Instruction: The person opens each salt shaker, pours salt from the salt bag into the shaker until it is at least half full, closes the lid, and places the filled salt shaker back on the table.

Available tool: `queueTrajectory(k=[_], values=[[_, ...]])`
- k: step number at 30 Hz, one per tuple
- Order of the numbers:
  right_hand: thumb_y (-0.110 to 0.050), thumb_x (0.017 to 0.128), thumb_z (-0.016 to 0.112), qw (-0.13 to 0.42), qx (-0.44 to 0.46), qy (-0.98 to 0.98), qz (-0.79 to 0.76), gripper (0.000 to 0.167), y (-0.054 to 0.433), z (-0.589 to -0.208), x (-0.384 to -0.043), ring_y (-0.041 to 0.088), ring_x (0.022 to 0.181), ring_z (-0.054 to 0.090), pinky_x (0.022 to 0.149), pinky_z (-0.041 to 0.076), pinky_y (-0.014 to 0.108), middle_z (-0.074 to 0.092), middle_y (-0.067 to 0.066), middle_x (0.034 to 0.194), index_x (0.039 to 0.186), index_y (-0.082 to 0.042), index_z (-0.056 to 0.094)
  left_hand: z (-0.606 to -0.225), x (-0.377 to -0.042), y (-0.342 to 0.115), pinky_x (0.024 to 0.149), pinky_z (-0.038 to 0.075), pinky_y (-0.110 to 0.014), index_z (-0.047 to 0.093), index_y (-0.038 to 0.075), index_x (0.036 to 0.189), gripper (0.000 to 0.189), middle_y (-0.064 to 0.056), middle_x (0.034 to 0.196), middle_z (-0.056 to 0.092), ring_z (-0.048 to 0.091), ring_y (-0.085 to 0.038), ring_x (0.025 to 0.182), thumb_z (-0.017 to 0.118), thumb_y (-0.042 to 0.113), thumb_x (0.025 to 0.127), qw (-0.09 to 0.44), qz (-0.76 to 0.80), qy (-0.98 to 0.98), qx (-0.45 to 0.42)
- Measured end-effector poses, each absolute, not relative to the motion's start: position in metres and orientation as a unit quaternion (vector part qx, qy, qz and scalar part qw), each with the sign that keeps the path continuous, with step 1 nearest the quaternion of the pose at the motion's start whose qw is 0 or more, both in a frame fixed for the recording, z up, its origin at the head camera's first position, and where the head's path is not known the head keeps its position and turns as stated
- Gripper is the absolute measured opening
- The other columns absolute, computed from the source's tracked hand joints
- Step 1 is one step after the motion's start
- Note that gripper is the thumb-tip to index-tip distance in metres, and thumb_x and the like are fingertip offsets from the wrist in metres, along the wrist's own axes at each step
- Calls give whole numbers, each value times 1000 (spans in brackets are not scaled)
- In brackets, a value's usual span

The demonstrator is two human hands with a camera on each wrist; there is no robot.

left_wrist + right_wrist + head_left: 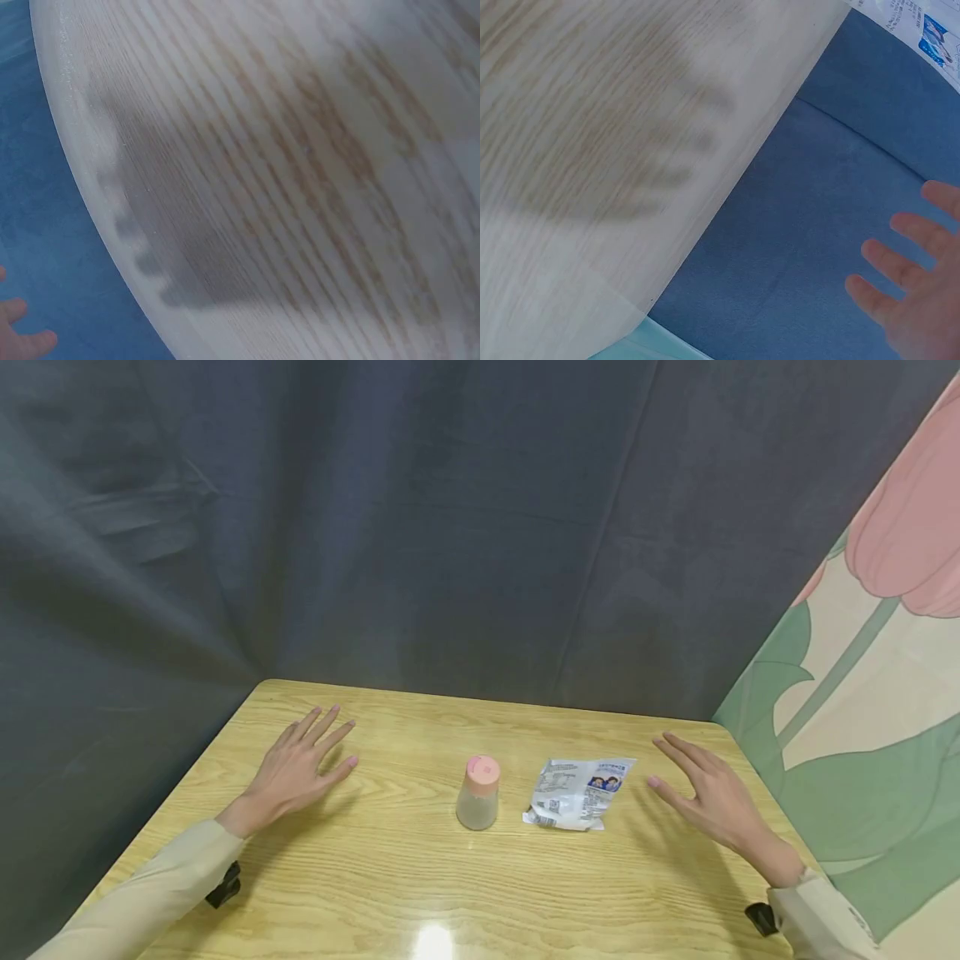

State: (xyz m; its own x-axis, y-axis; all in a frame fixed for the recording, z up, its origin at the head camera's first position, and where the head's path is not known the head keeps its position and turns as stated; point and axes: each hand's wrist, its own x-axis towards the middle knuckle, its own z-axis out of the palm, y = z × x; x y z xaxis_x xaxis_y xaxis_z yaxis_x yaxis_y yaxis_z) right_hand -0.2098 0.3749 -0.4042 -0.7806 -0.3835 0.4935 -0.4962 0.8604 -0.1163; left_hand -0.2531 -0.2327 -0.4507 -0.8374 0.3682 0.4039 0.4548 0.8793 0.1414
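A small shaker bottle with a pink cap (pixel 478 793) stands upright mid-table, its body cloudy and see-through. To its right is a white printed plastic packet (pixel 577 793) with a blue picture near its upper corner. My left hand (pixel 296 770) hovers over the left side of the table, fingers spread and holding nothing; in the left wrist view only some fingertips (pixel 26 341) show at the lower left corner. On the other side, my right hand (pixel 708 793) is held out right of the packet, fingers extended, apart from it. The right wrist view shows its fingers (pixel 896 266) at the lower right.
Under both hands is a wood-grain table (pixel 375 893) with a glare spot at its front. A dark blue-grey curtain (pixel 450 527) hangs along its back and left. To the right rises a panel with a tulip print (pixel 862 693). Dark straps sit at both wrists.
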Motion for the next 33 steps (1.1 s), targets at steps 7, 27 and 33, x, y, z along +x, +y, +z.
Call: queueTrajectory(k=[7,27,33], values=[[-34,89,73,237,232,-935,127,66,371,-401,-209,48,122,47,95,36,64,49,21,143,145,-9,50,-451,-252,-233,110,21,-65,44,18,151,65,-13,160,28,23,-41,144,53,54,97,180,-130,-951,-216],[-32,87,75,268,247,-922,132,63,360,-390,-211,44,123,49,96,37,63,52,17,141,142,-10,54,-451,-252,-232,115,13,-60,47,17,148,64,-12,160,28,22,-37,146,52,55,98,191,-119,-948,-227],[-30,87,75,279,255,-916,136,61,354,-389,-211,44,123,49,96,36,63,53,18,139,140,-6,56,-451,-253,-230,113,14,-62,49,15,147,63,-14,158,31,24,-39,144,53,54,97,201,-122,-944,-230]])
